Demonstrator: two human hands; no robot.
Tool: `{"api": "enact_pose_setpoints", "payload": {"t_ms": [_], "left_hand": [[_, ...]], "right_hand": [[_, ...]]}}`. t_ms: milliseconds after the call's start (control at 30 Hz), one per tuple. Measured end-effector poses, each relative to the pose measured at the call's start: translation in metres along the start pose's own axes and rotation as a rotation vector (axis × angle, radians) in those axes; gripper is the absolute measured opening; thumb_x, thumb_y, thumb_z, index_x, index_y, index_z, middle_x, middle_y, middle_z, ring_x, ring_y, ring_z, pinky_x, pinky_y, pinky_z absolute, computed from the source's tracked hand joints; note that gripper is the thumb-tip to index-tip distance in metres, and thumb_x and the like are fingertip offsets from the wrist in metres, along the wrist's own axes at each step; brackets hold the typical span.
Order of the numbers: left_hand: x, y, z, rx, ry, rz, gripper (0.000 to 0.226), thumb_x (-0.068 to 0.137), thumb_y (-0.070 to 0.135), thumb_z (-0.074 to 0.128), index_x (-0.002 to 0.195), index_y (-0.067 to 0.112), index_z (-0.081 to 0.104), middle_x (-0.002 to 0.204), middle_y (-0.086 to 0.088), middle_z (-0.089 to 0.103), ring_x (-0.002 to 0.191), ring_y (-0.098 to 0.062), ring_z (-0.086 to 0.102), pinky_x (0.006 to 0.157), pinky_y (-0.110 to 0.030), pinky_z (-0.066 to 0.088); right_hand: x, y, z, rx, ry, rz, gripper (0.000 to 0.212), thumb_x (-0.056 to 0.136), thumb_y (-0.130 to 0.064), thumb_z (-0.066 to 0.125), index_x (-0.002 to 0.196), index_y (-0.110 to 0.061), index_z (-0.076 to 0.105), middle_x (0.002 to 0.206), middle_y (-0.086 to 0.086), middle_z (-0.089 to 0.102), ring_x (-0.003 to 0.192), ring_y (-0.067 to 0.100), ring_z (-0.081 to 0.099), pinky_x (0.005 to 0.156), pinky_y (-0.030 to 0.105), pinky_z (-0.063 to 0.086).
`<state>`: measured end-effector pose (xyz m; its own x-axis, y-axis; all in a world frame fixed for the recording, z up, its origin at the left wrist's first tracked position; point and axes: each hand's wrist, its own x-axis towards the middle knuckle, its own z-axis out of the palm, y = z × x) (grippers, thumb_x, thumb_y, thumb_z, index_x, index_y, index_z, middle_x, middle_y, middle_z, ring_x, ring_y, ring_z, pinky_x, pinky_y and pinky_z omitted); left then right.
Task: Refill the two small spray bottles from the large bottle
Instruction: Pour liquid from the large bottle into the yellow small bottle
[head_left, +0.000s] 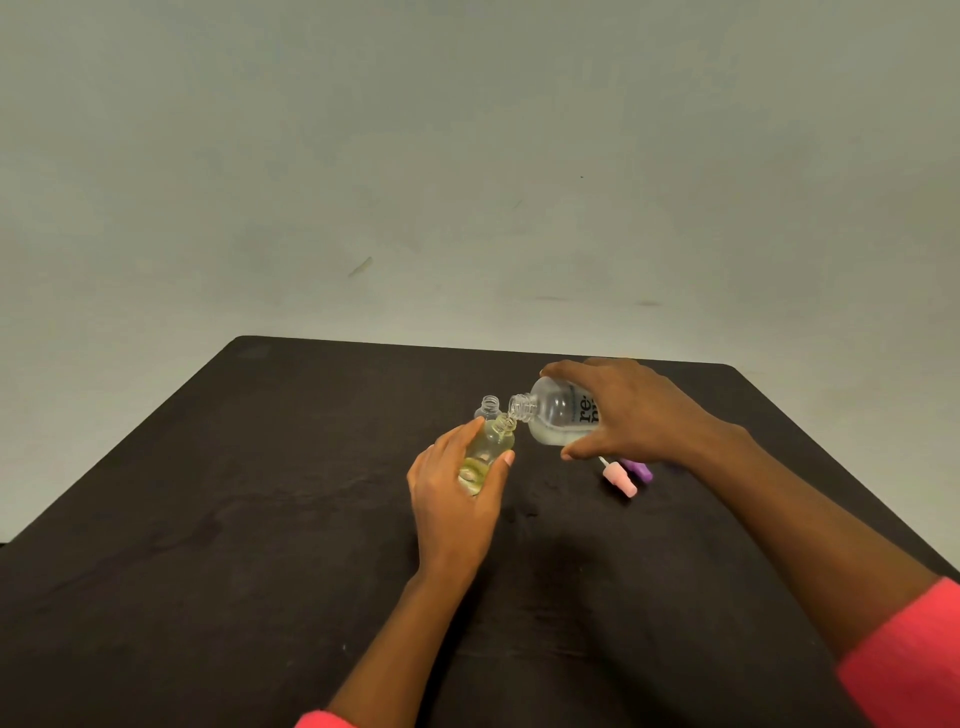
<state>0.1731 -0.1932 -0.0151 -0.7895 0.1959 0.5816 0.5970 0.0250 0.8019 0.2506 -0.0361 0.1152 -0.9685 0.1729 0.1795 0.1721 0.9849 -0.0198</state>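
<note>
The right hand (628, 410) is gripping the large bottle (556, 415) from above, fingers curling over its far side and thumb hooking under its near side. It is holding the bottle tipped almost flat, so the long axis is running leftward from the palm with the open neck leading and dipping slightly. A little clear liquid is pooling along the lower wall. The left hand (452, 499) is wrapping round one small spray bottle (488, 447), holding it just left of and below the large bottle's neck. It is leaning the open mouth up to the right, directly under the lip; whether the rims are touching, or a stream is running, is too fine to tell. Yellowish liquid is showing inside. The second small bottle (489, 405), also uncapped, is standing upright on the dark table (260, 493) just left of the large bottle's neck and slightly beyond it. A pink spray head (621, 479) and a purple spray head (640, 469) are lying just nearer than the large bottle, below the right hand. The first fill seems to be under way. The standing bottle is waiting only a short way leftward from the neck, with the left hand the nearer one to steady it.
</note>
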Motion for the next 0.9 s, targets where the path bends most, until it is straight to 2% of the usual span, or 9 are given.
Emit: {"api": "enact_pose_setpoints", "payload": {"t_ms": [900], "left_hand": [[-0.0002,-0.0012,0.0007,-0.007,-0.012,-0.005,0.046,0.079,0.046,0.062,0.116,0.019,0.065,0.110,0.008,0.067,0.101,-0.010,0.063,0.090,-0.049,0.050]], "right_hand": [[0.0014,0.0007,-0.0007,-0.002,-0.004,-0.010,0.082,0.064,-0.049,0.077,0.134,-0.035,0.038,0.119,-0.007,0.057,0.103,0.015,0.053,0.081,0.035,0.049]]}}
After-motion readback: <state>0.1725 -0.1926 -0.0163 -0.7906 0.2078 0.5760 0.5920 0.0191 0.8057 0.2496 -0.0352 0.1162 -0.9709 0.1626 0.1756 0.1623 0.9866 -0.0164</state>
